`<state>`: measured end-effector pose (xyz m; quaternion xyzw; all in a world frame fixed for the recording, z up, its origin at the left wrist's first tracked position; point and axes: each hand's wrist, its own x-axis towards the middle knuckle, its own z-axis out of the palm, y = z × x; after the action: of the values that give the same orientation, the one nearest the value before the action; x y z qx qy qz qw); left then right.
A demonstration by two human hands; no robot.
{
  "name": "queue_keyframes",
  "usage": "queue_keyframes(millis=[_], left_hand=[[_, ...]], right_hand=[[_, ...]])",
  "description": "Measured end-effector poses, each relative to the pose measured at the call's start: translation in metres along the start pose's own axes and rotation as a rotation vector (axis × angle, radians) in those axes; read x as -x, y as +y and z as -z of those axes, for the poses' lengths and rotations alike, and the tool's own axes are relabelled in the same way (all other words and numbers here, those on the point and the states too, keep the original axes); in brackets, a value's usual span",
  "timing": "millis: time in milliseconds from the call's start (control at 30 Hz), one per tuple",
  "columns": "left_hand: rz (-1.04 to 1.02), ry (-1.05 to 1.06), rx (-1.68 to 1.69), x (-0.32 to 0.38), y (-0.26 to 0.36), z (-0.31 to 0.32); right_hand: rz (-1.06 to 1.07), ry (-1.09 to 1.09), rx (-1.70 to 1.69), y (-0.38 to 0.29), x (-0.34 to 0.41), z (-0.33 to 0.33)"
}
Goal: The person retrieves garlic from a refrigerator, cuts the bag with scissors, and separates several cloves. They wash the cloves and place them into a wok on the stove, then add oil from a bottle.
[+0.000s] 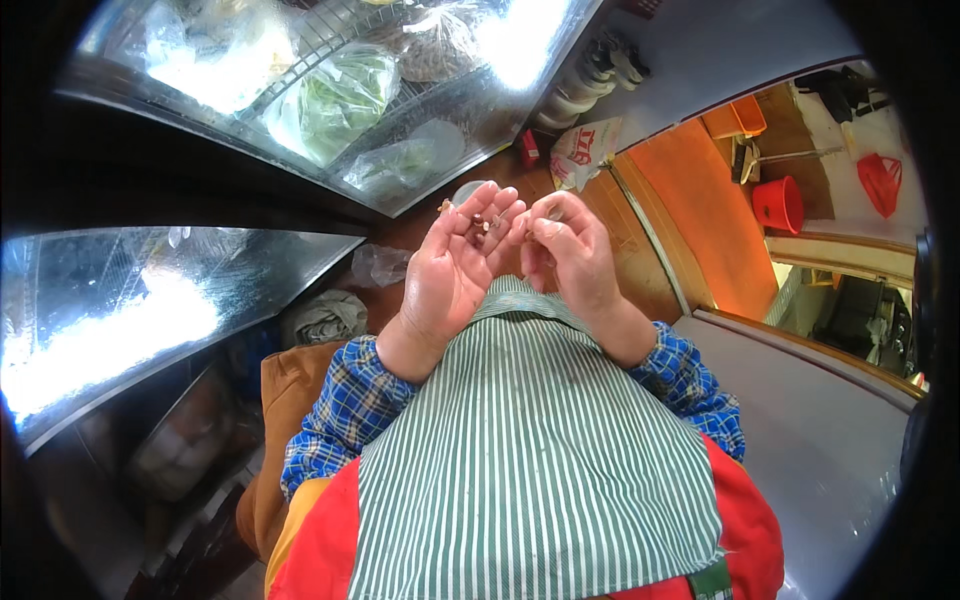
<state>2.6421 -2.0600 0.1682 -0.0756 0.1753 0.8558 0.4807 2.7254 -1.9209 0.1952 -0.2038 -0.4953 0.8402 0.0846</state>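
Observation:
Palm up above the top of a striped apron (525,435), my left hand (457,259) cups several small dark reddish and pale pieces (480,225), too small to name. A light brown bit sits by its thumb tip. Close beside it, my right hand (574,251) has thumb and forefinger pinched together near the left fingers; whether something small is between them cannot be made out. Partly behind the left fingertips is a round, clear rim (469,193), perhaps of a bowl or lid.
Glass-fronted cases with wire shelves stand at left and ahead, one holding bagged green vegetables (337,97). A printed plastic bag (585,150) lies ahead right. A red bucket (778,205) and an orange bin (739,116) are farther right. A brown cushioned surface (289,390) adjoins my left side.

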Motion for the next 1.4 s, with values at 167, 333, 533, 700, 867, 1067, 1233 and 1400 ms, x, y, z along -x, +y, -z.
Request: queue_keyframes(millis=[167, 333, 533, 700, 867, 1067, 1233, 1400], left_hand=[[0.005, 0.043, 0.007, 0.005, 0.007, -0.012], [0.059, -0.101, -0.062, 0.025, 0.019, -0.087], [0.273, -0.624, -0.272, 0.065, 0.013, -0.228], [0.402, -0.768, -0.402, 0.014, -0.024, -0.261], [0.508, -0.792, -0.47, -0.043, -0.067, -0.267], [0.564, -0.762, -0.528, -0.135, -0.12, -0.288], [0.575, -0.713, -0.55, -0.193, -0.152, -0.311], [0.529, -0.687, -0.57, -0.213, -0.166, -0.32]], right_hand=[[0.083, 0.017, 0.118, -0.002, 0.004, 0.003], [0.1, 0.121, 0.045, -0.001, 0.018, 0.024], [-0.096, 0.372, -0.116, 0.018, 0.034, 0.095], [-0.318, 0.567, -0.402, 0.061, 0.043, 0.207], [-0.392, 0.813, -0.74, 0.124, 0.049, 0.338], [-0.468, 0.98, -0.624, 0.109, -0.001, 0.527], [0.443, 0.538, -0.522, -0.176, -0.1, 0.704], [0.276, 0.813, -0.298, -0.321, -0.162, 0.725]])
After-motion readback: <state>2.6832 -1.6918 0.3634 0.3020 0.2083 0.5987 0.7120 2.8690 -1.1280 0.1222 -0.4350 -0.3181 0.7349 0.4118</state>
